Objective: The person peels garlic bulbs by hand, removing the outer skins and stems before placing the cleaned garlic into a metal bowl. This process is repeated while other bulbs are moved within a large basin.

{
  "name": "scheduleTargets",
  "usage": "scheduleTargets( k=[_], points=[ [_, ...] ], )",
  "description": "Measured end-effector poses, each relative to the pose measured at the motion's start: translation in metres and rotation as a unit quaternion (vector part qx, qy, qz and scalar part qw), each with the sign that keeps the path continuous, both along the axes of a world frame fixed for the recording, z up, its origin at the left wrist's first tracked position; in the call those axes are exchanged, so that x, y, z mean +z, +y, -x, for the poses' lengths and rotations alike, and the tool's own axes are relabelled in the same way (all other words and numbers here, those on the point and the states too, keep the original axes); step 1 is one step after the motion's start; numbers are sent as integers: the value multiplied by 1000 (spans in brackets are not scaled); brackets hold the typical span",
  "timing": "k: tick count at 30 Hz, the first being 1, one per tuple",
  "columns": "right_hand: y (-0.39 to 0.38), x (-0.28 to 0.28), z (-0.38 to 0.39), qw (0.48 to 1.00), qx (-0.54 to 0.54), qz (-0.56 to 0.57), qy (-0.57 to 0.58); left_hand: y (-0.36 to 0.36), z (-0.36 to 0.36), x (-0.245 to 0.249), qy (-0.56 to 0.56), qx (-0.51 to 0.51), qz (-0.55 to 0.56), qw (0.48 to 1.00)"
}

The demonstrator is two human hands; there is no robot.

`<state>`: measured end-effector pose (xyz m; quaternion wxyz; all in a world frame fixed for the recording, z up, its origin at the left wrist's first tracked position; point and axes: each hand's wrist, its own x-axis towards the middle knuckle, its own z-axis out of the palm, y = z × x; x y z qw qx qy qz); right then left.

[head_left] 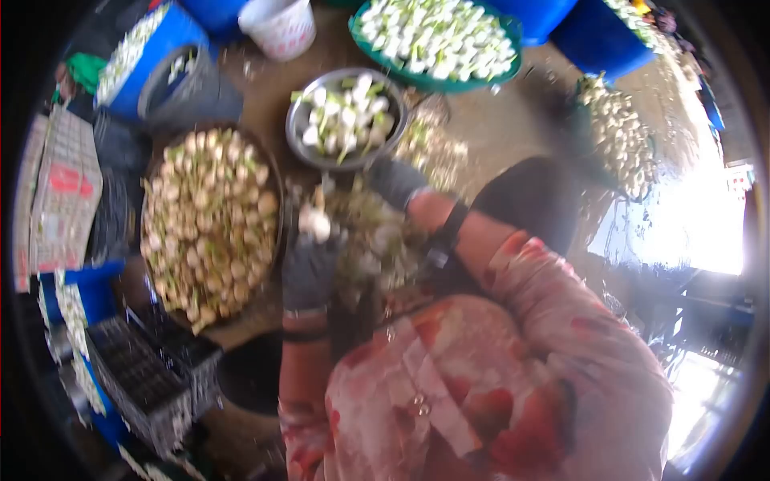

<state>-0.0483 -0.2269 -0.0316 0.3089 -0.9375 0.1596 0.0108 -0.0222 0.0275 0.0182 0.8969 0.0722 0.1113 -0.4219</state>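
My left hand (311,268), in a dark grey glove, has its fingers closed round a whitish bulb (314,222) beside the large basket of unpeeled bulbs (210,228). My right hand (395,183), also gloved, is near the lower right rim of a metal bowl (291,128) with peeled white bulbs (349,119). Its fingers are blurred, and what they hold, if anything, cannot be made out. Below and between the hands lie blurred peelings (385,244).
A green basin (517,64) of white bulbs stands beyond the bowl, with a white bucket (281,30) to its left. Blue tubs (613,48) are at the back. Dark crates (144,377) stand at lower left. More bulbs (618,132) lie at right, near wet floor.
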Motion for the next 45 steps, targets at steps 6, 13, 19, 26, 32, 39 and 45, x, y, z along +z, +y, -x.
scheduleTargets(
  k=[6, 13, 19, 26, 32, 39, 45],
  points=[
    [27, 103, 31, 968, -6, -153, -199, -23, 7, 22, -256, 56, -332, 906],
    [58, 94, 37, 986, 29, -26, -162, -37, 8, 10, -405, 6, -493, 770],
    [51, 89, 29, 991, -26, -67, -110, -43, 10, 5, -399, 16, -446, 801],
    [-22, 71, 22, 978, -134, 33, 156, -34, 6, -3, -317, -58, -229, 919],
    [12, 98, 42, 950, 165, 20, -264, -38, 18, 25, -419, -68, -322, 846],
    [26, 101, 59, 953, 181, 73, -232, -35, 23, 6, -364, -125, -258, 886],
    [32, 96, 73, 982, 142, -49, -115, -35, 37, 25, -335, -179, -298, 876]
  ],
)
